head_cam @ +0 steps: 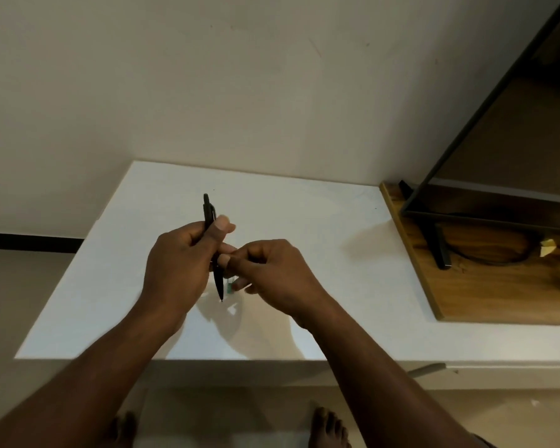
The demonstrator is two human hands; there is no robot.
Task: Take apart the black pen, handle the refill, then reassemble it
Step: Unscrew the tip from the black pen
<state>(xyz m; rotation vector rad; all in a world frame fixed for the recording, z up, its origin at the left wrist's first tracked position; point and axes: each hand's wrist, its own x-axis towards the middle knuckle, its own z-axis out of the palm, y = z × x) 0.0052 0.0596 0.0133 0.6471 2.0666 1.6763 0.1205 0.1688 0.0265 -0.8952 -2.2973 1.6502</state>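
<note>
The black pen (218, 279) is held nearly upright above the white table (304, 215), clip end (208, 210) up and tip pointing down. My left hand (181, 263) is wrapped around its middle, thumb raised beside the barrel. My right hand (272, 270) is closed just to the right, its fingertips touching the pen's lower half. A small greenish clear piece (229, 287) shows under my right fingers; I cannot tell what it is.
A wooden board (485, 286) lies on the table's right side, carrying a black metal frame (466, 124), a black bar (440, 247) and a cable. A wall stands right behind the table. Bare feet (328, 428) show on the floor below the front edge.
</note>
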